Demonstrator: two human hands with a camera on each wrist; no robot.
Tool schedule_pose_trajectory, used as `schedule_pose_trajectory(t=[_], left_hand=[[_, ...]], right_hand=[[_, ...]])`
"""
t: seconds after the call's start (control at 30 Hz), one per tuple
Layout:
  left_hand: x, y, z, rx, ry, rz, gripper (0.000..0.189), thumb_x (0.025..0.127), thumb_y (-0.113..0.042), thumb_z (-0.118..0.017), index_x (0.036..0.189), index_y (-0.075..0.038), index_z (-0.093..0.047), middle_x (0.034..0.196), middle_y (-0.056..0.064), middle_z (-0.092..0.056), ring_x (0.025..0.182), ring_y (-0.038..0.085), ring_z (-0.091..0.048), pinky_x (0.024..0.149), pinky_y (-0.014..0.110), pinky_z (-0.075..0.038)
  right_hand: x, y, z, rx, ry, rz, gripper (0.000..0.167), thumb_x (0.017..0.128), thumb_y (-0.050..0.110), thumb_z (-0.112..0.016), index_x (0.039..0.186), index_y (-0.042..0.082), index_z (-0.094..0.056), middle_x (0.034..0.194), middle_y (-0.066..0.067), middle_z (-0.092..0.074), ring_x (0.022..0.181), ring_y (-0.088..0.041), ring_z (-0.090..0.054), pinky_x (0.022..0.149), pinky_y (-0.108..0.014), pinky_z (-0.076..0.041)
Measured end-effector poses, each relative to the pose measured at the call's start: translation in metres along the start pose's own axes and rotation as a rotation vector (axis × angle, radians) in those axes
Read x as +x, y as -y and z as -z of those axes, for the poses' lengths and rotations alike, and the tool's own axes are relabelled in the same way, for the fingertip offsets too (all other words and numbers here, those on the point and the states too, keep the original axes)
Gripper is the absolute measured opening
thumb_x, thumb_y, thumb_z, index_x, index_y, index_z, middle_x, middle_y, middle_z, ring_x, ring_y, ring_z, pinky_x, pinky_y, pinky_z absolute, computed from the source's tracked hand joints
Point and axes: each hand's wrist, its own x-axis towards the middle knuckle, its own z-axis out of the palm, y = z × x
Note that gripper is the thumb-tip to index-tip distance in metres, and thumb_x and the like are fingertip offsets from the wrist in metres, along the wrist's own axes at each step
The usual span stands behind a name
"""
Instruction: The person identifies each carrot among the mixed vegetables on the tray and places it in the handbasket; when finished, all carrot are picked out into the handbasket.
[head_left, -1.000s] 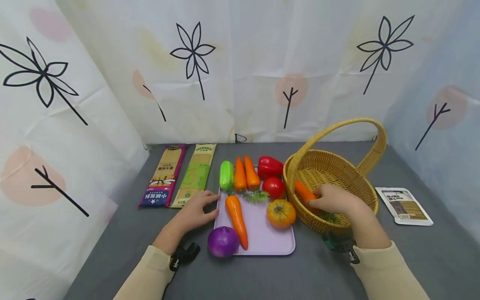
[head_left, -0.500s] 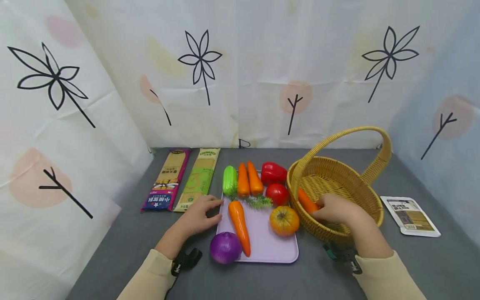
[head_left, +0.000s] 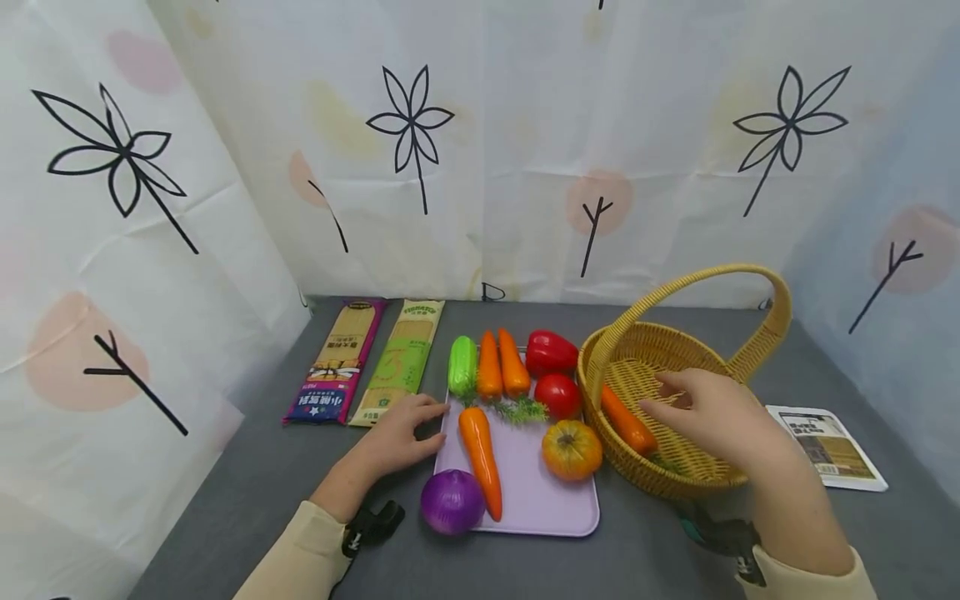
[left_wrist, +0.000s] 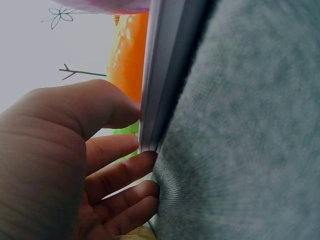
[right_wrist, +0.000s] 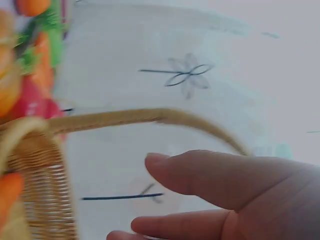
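My right hand (head_left: 708, 412) hovers over the wicker basket (head_left: 675, 337), thumb and fingers apart with nothing between them. Inside the basket, along its left wall, lies an orange carrot (head_left: 627, 422) with green leaves. At the left edge of the lilac tray (head_left: 525, 500), my left hand (head_left: 397, 433) rests with its fingertips and thumb at the rim; the left wrist view shows the thumb (left_wrist: 120, 107) right against that edge. Another carrot (head_left: 480, 462) lies on the tray near this hand, beside a purple onion (head_left: 452, 502) at the front left corner.
Toward the tray's back are a green cucumber-like vegetable (head_left: 462, 365), two carrots (head_left: 490, 367), a red bell pepper (head_left: 551, 353) and a tomato (head_left: 558, 396). A small pumpkin (head_left: 572, 450) sits at right. Noodle packs (head_left: 337, 362) lie left; a white pouch (head_left: 828, 448) lies right of the basket.
My right hand has let go of the carrot in the basket and risen away to the right. My left hand stays at the tray's edge. The head view has tilted slightly upward.
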Motion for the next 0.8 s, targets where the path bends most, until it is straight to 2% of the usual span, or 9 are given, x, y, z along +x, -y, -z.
schedule_pose_trajectory(t=[0.17,0.33,0.57,0.67,0.8], left_hand=[[-0.002,0.0,0.0,0.001,0.006,0.02,0.046,0.093,-0.026,-0.074,0.136,-0.01,-0.068,0.119,0.002,-0.065,0.107,0.019,-0.056,0.095,0.043,-0.052],[-0.002,0.002,-0.001,0.005,0.003,0.029,0.045,0.093,-0.027,-0.074,0.135,-0.011,-0.068,0.118,0.0,-0.065,0.106,0.018,-0.056,0.095,0.042,-0.052],[-0.001,0.002,-0.001,0.0,0.002,0.002,0.045,0.094,-0.027,-0.073,0.136,-0.011,-0.068,0.118,0.001,-0.065,0.105,0.018,-0.056,0.094,0.042,-0.052],[-0.001,0.0,-0.001,0.001,-0.002,0.001,0.045,0.094,-0.027,-0.073,0.136,-0.011,-0.068,0.119,0.001,-0.065,0.106,0.018,-0.055,0.094,0.042,-0.052],[-0.001,-0.001,0.0,0.003,0.001,0.011,0.045,0.094,-0.027,-0.073,0.136,-0.012,-0.068,0.119,0.0,-0.065,0.106,0.017,-0.055,0.094,0.042,-0.052]], right_hand=[[-0.017,0.012,0.013,0.005,-0.08,0.006,0.075,0.098,0.054,-0.062,0.144,-0.004,-0.055,0.125,-0.019,-0.067,0.111,-0.042,-0.064,0.087,-0.061,-0.051],[-0.03,0.02,0.025,0.009,-0.145,0.006,0.07,0.099,0.051,-0.063,0.146,-0.001,-0.054,0.12,-0.015,-0.069,0.111,-0.042,-0.063,0.088,-0.063,-0.049],[-0.045,0.036,0.036,0.067,-0.282,0.037,0.064,0.098,0.045,-0.067,0.147,0.005,-0.055,0.123,-0.011,-0.068,0.112,-0.038,-0.063,0.089,-0.063,-0.046],[-0.049,0.041,0.037,0.084,-0.356,0.055,0.06,0.097,0.043,-0.07,0.145,0.009,-0.058,0.122,-0.007,-0.068,0.109,-0.031,-0.066,0.09,-0.044,-0.05],[-0.051,0.047,0.031,0.118,-0.455,0.106,0.051,0.095,0.035,-0.075,0.14,0.013,-0.064,0.113,0.0,-0.071,0.099,-0.001,-0.065,0.082,-0.011,-0.041]])
